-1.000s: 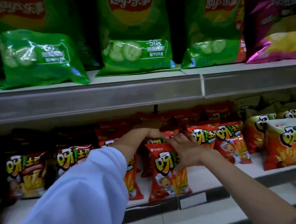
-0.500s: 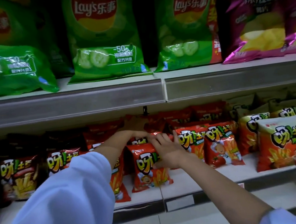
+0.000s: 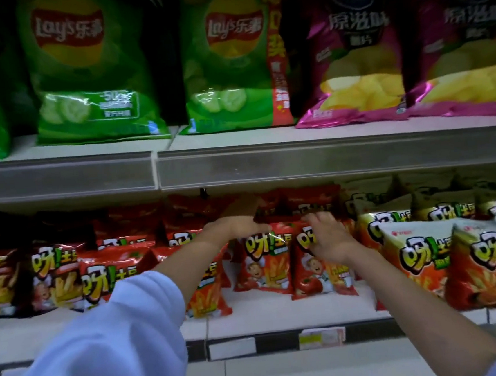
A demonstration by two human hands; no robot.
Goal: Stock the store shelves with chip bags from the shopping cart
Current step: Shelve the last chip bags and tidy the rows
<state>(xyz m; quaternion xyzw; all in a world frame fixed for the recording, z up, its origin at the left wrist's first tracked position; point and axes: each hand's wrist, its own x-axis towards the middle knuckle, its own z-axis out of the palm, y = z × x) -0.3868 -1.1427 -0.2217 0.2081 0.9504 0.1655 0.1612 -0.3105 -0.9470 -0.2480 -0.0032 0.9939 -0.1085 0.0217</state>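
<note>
Both hands [image 3: 281, 236] reach among red chip bags [image 3: 263, 265] on the lower shelf [image 3: 283, 314].

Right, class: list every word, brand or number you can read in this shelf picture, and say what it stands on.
"Lay's 乐事": green chip bag, top shelf.
"Lay's 乐事": second green bag, same shelf.
"原滋味": purple bags.
"呀!土豆": red fry bags, lower shelf.
"-50": first green bag, small print below blurred.
Shelf price tag: unreadable.

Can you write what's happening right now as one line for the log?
left hand: atop red chip bag | right hand: gripping next red bag | lower shelf: bags upright
</note>
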